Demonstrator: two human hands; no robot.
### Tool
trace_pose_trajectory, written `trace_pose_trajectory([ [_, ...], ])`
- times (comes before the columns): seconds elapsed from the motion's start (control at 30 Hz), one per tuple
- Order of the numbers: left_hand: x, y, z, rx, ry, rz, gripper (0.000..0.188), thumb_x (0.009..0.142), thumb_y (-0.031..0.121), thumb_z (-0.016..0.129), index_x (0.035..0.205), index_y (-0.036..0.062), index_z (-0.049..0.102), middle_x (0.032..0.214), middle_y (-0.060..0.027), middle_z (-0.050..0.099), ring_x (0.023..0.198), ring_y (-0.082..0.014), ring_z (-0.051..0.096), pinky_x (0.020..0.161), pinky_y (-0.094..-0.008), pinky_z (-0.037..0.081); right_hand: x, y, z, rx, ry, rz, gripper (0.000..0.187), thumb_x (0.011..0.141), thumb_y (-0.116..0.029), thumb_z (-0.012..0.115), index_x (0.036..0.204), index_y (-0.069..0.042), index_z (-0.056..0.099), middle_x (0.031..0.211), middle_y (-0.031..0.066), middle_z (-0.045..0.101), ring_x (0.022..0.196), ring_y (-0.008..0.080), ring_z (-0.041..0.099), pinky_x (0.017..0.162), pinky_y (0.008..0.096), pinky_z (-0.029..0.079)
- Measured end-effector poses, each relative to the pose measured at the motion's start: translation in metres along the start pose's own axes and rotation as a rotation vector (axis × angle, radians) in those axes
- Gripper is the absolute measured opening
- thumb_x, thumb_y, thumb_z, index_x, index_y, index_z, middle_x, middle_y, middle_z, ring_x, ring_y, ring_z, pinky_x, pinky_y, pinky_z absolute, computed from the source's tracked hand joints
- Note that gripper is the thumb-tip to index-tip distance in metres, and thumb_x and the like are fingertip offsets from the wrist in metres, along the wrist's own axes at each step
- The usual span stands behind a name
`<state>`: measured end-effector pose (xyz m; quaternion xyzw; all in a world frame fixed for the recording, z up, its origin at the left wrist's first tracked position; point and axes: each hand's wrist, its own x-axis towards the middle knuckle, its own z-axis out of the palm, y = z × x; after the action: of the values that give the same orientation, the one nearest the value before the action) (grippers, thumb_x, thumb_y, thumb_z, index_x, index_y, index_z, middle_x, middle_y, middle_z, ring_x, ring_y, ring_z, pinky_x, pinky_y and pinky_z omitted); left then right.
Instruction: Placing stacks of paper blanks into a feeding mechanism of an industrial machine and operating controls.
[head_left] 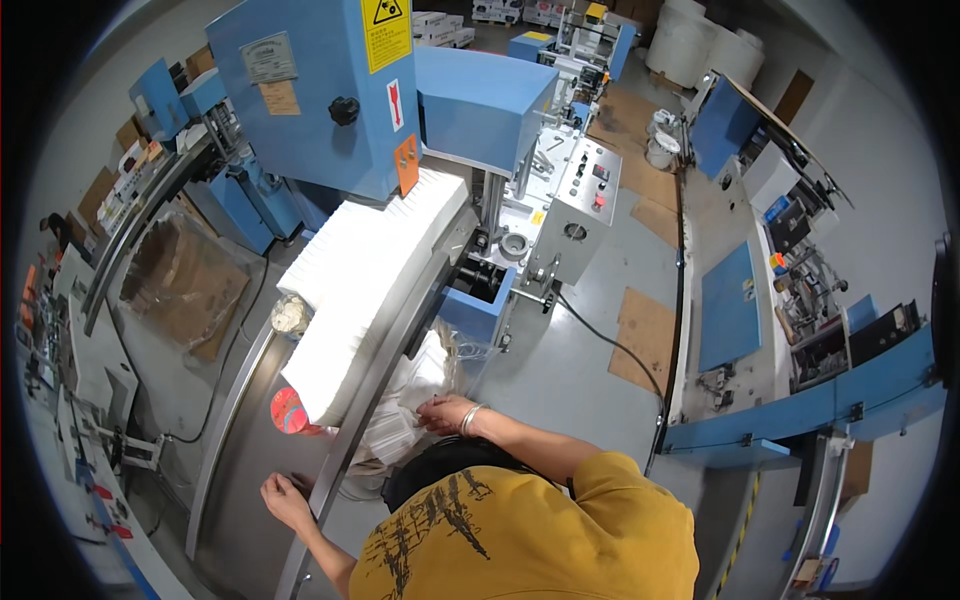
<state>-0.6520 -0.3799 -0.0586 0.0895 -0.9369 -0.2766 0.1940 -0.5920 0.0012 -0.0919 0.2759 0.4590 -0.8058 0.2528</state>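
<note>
My right hand [445, 412], with a bracelet on the wrist, reaches forward and grips the top of a clear plastic bag [405, 410] stuffed with white tissue packs. The bag hangs beside a slanted steel rail [375, 370]. My left hand [285, 497] rests flat on the steel table [235, 470] left of that rail, fingers slightly bent and holding nothing. A long stack of white folded tissue [360, 265] lies on the table ahead and runs out of the blue machine [320, 90]. A round red lid [288, 410] sits at the stack's near end.
A grey control box [585, 195] with buttons stands to the right of the machine. Cardboard sheets [645, 340] and a black cable [610, 345] lie on the grey floor. A blue conveyor frame [800, 410] runs along the right. A bagged cardboard bundle [185, 280] sits at the left.
</note>
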Motion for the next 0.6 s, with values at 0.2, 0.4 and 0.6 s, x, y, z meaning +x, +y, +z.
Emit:
trace_pose_trajectory([
  [0.2, 0.0, 0.002, 0.001, -0.017, -0.003, -0.012, 0.023, 0.088, 0.016, 0.056, 0.097, -0.0036, 0.064, 0.101, -0.0165, 0.06, 0.091, -0.0343, 0.059, 0.079, -0.04, 0.047, 0.002, 0.004, -0.006, 0.001, -0.044, -0.021, 0.018, 0.088, -0.023, 0.063, 0.102, -0.013, 0.06, 0.094, 0.0005, 0.066, 0.072, 0.0098, 0.06, 0.061, 0.0229, 0.049],
  [0.4, 0.001, 0.008, 0.0, -0.028, -0.012, -0.013, 0.023, 0.088, 0.016, 0.056, 0.098, -0.0032, 0.064, 0.101, -0.0166, 0.06, 0.091, -0.0344, 0.059, 0.079, -0.0397, 0.047, 0.002, 0.002, -0.01, 0.063, -0.078, 0.015, 0.022, 0.087, -0.023, 0.064, 0.105, -0.01, 0.058, 0.098, 0.0028, 0.067, 0.076, 0.0109, 0.063, 0.061, 0.0238, 0.05],
  [0.6, 0.002, 0.003, 0.002, -0.024, -0.026, -0.039, 0.023, 0.088, 0.016, 0.056, 0.097, -0.0034, 0.064, 0.101, -0.017, 0.06, 0.092, -0.0344, 0.059, 0.08, -0.0401, 0.047, -0.003, 0.002, -0.008, 0.026, -0.076, 0.003, 0.025, 0.086, -0.02, 0.065, 0.108, -0.009, 0.058, 0.096, 0.003, 0.067, 0.075, 0.011, 0.064, 0.06, 0.0232, 0.051],
])
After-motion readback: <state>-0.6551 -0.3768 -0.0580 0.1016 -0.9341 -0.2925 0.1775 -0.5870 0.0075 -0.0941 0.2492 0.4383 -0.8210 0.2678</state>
